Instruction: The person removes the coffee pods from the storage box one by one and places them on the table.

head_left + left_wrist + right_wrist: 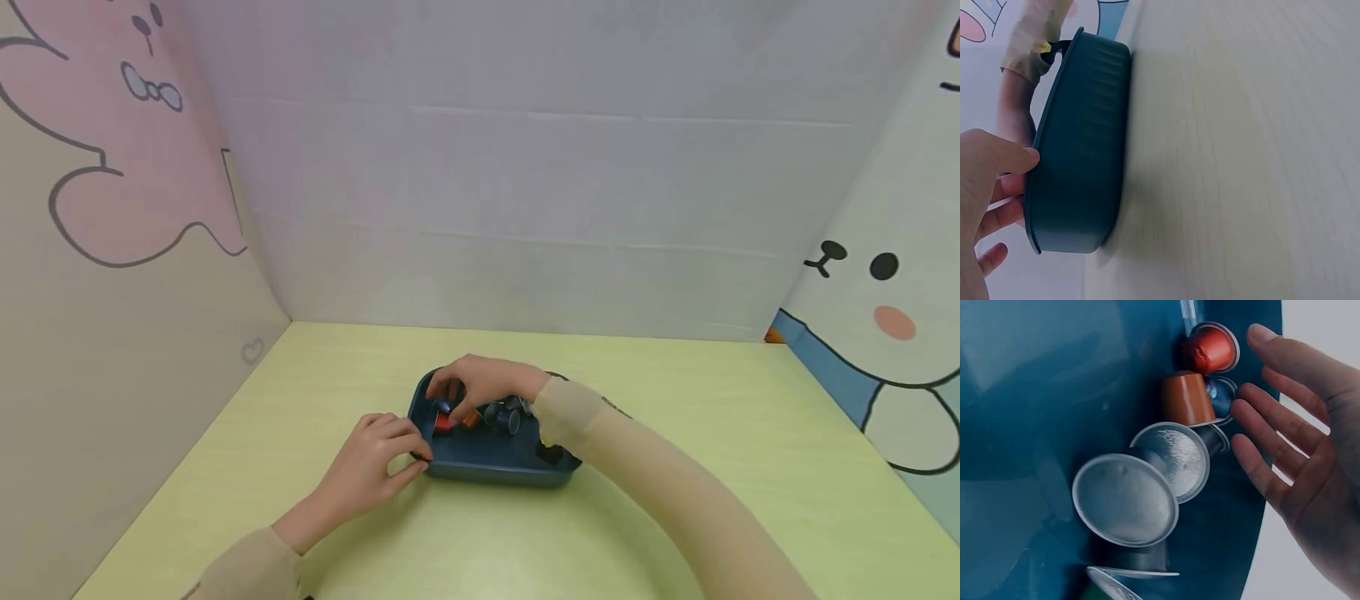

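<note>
Between the left and right edges of a pale yellow desk sits a dark teal plastic tray. The left hand pinches its near-left corner rim; the right hand, fingers loosely spread, hovers beside shiny red, copper-orange and blue capsules toward the tray's left end.

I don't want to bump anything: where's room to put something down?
The table is bare in front of the tray, between left sleeve and right sleeve, and right of that sleeve. Inside, floor between capsules and its near wall is free; the far side, under the right grip, is crowded.
</note>
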`<state>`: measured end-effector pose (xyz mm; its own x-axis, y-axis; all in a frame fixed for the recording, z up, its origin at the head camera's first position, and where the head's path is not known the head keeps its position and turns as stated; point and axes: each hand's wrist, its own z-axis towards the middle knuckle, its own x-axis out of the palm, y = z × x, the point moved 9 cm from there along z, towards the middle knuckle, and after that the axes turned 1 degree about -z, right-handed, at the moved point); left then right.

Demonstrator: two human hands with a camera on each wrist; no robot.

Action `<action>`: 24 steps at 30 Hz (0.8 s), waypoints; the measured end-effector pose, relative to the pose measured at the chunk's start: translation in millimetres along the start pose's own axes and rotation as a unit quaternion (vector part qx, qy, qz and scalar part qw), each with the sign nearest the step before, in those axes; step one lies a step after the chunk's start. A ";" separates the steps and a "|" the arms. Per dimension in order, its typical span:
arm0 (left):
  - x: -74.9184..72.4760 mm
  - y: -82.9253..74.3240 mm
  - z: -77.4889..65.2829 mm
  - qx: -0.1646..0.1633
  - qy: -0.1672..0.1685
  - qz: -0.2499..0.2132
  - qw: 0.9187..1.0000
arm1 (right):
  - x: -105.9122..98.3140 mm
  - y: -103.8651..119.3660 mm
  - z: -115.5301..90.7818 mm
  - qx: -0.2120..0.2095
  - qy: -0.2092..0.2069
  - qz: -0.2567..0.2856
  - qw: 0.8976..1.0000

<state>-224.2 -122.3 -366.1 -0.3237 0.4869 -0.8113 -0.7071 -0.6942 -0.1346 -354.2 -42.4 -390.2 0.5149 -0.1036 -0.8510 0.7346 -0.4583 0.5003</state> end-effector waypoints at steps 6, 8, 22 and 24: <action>0.4 1.3 -2.0 0.004 -0.003 -0.004 1.000 | 9.8 0.6 2.6 0.000 0.020 -0.006 1.000; 0.1 1.6 -3.0 0.006 -0.006 -0.005 1.000 | 14.1 1.4 4.5 -0.003 0.025 -0.018 1.000; -4.0 -0.8 -5.7 0.025 -0.023 -0.011 0.999 | 32.3 9.3 12.1 -0.024 0.018 -0.071 0.997; -4.1 -0.8 -5.9 0.025 -0.023 -0.011 0.999 | 32.1 9.5 12.7 -0.026 0.013 -0.083 0.996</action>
<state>-218.6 -126.8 -366.1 -0.3356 0.5258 -0.7816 -0.7447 -0.6562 -0.1217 -336.3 -61.3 -414.8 0.3958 -0.0067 -0.9183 0.8321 -0.4205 0.3617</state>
